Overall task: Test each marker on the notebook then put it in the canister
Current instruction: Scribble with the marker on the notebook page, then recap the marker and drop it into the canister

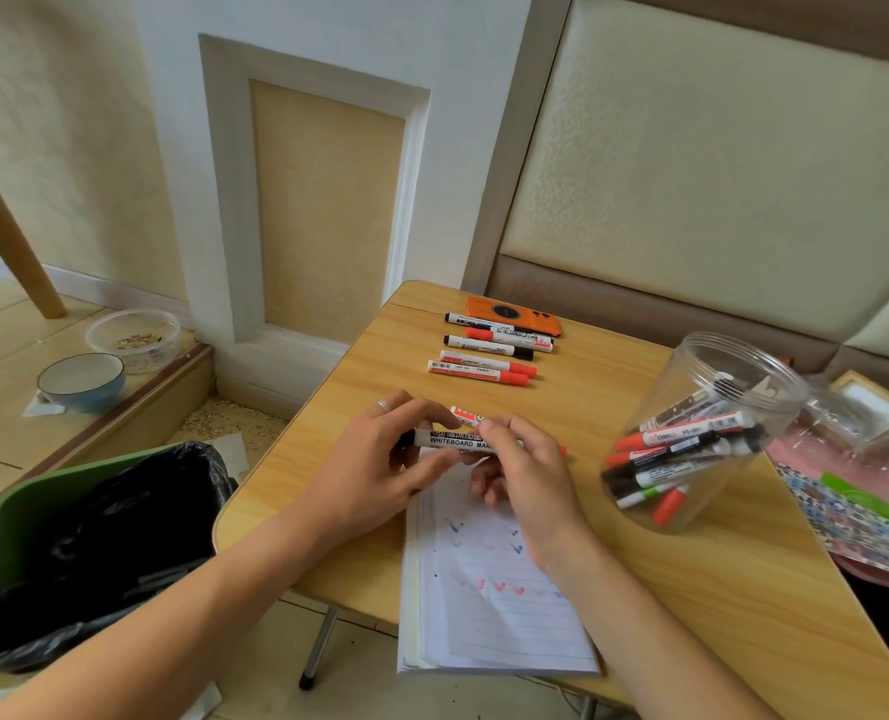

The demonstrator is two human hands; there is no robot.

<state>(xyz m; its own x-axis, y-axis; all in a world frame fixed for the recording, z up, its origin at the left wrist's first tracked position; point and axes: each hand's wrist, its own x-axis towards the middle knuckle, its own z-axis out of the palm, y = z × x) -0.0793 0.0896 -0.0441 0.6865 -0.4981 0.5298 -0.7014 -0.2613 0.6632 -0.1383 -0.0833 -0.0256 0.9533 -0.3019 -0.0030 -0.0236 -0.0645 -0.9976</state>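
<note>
Notebook (489,605) nearest, tick marks on page. Both hands over it: left hand (380,459) fingers grasping black whiteboard marker (453,440) barrel, right hand (523,465) pinching its other end. Pull cap straight off, test on blank line. Canister (702,433) at 3 o'clock on bench (666,574).

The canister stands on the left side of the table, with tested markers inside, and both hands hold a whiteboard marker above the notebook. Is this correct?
Not quite: the head view shows the canister on the right side of the table. The rest holds: markers inside, left hand and right hand holding the whiteboard marker above the notebook.
</note>
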